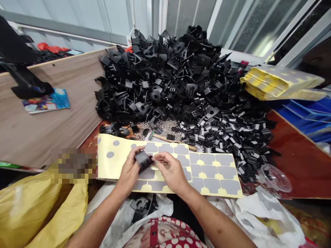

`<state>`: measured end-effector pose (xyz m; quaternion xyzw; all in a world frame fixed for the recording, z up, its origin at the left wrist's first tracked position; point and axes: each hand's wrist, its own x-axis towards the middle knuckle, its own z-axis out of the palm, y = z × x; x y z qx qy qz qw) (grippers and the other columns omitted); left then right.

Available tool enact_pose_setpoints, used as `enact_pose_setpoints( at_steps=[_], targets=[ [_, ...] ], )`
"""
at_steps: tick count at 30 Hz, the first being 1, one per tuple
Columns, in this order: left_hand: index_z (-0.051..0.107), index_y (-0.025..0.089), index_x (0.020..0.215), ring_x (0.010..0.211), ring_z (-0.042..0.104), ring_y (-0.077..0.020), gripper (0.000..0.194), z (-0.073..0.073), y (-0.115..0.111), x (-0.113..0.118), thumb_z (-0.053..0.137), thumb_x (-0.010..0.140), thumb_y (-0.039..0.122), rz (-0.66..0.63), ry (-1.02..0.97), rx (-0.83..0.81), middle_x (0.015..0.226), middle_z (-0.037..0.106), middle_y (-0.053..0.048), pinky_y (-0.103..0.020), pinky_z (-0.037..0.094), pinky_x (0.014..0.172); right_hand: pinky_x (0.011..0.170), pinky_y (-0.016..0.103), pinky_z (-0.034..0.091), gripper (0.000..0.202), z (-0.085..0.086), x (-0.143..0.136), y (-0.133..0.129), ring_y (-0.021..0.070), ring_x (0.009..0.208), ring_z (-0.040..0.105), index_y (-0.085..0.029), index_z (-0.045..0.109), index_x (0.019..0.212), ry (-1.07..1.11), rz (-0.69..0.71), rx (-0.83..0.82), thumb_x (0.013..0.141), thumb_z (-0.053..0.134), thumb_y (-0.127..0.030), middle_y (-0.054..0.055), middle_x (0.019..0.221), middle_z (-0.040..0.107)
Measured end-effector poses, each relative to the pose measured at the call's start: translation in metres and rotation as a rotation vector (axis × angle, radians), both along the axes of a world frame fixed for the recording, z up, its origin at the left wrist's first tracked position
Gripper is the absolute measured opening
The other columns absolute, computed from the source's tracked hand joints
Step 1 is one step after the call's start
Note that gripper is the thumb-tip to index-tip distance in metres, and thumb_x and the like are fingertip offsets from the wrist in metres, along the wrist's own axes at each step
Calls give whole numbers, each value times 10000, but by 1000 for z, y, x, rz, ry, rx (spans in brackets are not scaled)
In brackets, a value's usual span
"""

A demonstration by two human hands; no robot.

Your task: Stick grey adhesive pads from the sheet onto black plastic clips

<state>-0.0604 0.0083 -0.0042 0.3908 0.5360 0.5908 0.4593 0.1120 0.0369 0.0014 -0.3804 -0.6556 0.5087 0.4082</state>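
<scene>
My left hand (131, 168) is wrapped round a black plastic part (143, 159) with a flat grey face, tilted toward me. Close by on its right, my right hand (172, 170) has its thumb and forefinger pinched together at the part's edge; what lies between the fingertips is too small to make out. Beneath both hands lie yellow backing sheets (217, 191) with rows of grey die-cut stickers (210, 171). On the left end of the sheet, the backing is mostly bare with a few grey ovals (110, 154).
A large heap of black plastic parts (165, 69) rises behind the sheets. Smaller pieces (214, 127), tiny silver beads (168, 128) and a wooden-handled tool (178, 141) lie before it. Yellow sticker stacks (274, 82) sit right, above blue trays (307, 117). A clear plastic dish (276, 179) lies nearer.
</scene>
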Motion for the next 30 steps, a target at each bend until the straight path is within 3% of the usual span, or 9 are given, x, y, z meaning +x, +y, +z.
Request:
enact_pose_setpoints(
  at_steps=[3, 7, 11, 14, 16, 19, 22, 25, 30],
  targets=[
    [553, 295, 1220, 781, 651, -155, 444, 7, 9, -7, 726, 813, 263, 44, -236, -138, 981, 575, 18, -396, 645, 764, 861, 312, 546, 287, -15, 10, -13, 185, 963, 663, -228, 687, 1059, -236, -15, 216, 897, 535, -46, 51, 1073, 689],
    [550, 292, 1238, 736, 674, -147, 618, 13, 30, -11, 725, 688, 69, -88, -253, -249, 1011, 577, 2, -338, 651, 631, 948, 389, 512, 306, -31, 9, -28, 232, 1051, 621, -214, 674, 1000, -347, 23, 337, 852, 535, 15, 69, 1085, 693],
    [511, 288, 1255, 710, 738, -192, 621, 4, 46, -13, 706, 721, 36, -166, -243, -304, 932, 612, -5, -293, 625, 564, 967, 392, 514, 250, -24, 13, -25, 224, 1036, 649, -213, 694, 936, -241, 95, 122, 844, 566, -19, 47, 1029, 740],
    [520, 276, 1230, 719, 748, -208, 615, 0, 49, -17, 747, 707, 46, -191, -290, -288, 953, 626, -17, -295, 620, 557, 926, 369, 551, 144, 2, 25, -21, 207, 977, 703, -206, 694, 978, -58, 378, -165, 890, 600, -141, 44, 1004, 764],
    [533, 275, 1227, 720, 737, -196, 629, 1, 46, -20, 774, 688, 59, -192, -300, -271, 987, 629, -19, -294, 617, 564, 939, 375, 548, 147, 20, 31, -21, 209, 980, 708, -206, 680, 1029, 14, 507, -221, 889, 635, -202, 44, 1010, 769],
    [559, 300, 1262, 759, 695, -153, 628, 9, 30, -19, 824, 716, 141, -208, -363, -213, 1026, 626, -5, -279, 611, 639, 953, 359, 523, 185, 31, 32, -18, 199, 982, 676, -220, 661, 1005, -29, 269, -31, 829, 653, -162, 25, 994, 733],
    [592, 318, 1294, 777, 649, -137, 517, 18, 8, -10, 802, 822, 339, -227, -505, -213, 1046, 642, -12, -260, 577, 670, 870, 318, 525, 169, 22, 25, -10, 172, 879, 656, -225, 632, 974, -50, -64, 104, 826, 616, -144, -2, 886, 678],
    [613, 296, 1300, 821, 661, -195, 476, 23, -9, 4, 723, 879, 489, -224, -632, -250, 1097, 671, -58, -295, 564, 648, 852, 311, 528, 172, 8, 18, -3, 167, 859, 657, -227, 631, 990, -11, -118, 106, 831, 620, -161, -8, 860, 670],
    [633, 287, 1264, 882, 668, -238, 408, 20, -15, 17, 682, 912, 488, -250, -706, -232, 1195, 665, -77, -379, 599, 676, 832, 314, 551, 146, 1, 14, -3, 169, 848, 660, -225, 641, 962, 13, -124, 95, 826, 630, -173, -1, 864, 680]
  ],
)
